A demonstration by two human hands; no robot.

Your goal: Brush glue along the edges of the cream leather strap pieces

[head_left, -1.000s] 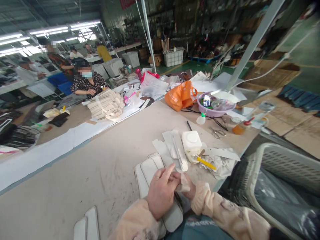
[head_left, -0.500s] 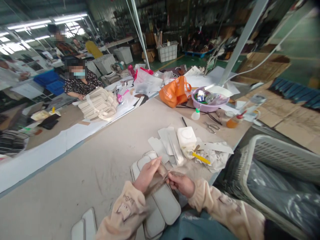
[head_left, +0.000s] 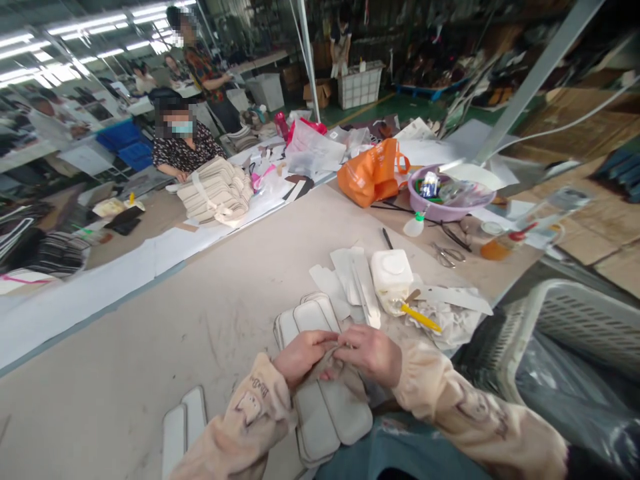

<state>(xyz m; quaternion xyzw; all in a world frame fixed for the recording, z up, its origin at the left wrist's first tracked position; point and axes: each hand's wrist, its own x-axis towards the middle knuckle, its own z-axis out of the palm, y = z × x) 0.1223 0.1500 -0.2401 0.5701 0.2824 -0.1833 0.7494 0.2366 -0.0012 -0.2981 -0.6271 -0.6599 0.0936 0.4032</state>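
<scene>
My left hand [head_left: 305,357] and my right hand [head_left: 373,350] meet over the near part of the table. Between their closed fingers is a thin, taupe, bendable piece [head_left: 325,361], partly hidden by the fingers; whether it is leather or cloth I cannot make out. Beneath my hands lie pale, rounded-corner panels [head_left: 317,420] with dark edges, overlapping in stacks. More of these panels show just beyond my fingers. Two similar narrow panels [head_left: 185,423] rest to the left of my left sleeve.
Beyond my hands stand a white plastic container [head_left: 393,270], a yellow-handled tool [head_left: 421,318] and white offcuts [head_left: 367,290]. Scissors [head_left: 447,255], an orange bag [head_left: 373,173] and a purple basin [head_left: 453,207] lie farther back. A crate [head_left: 565,313] flanks the right edge; a co-worker [head_left: 187,147] sits opposite.
My right hand has come in closer to my left, and the taupe piece is now bunched or folded between them. The view has shifted, so the table sits differently in it.
</scene>
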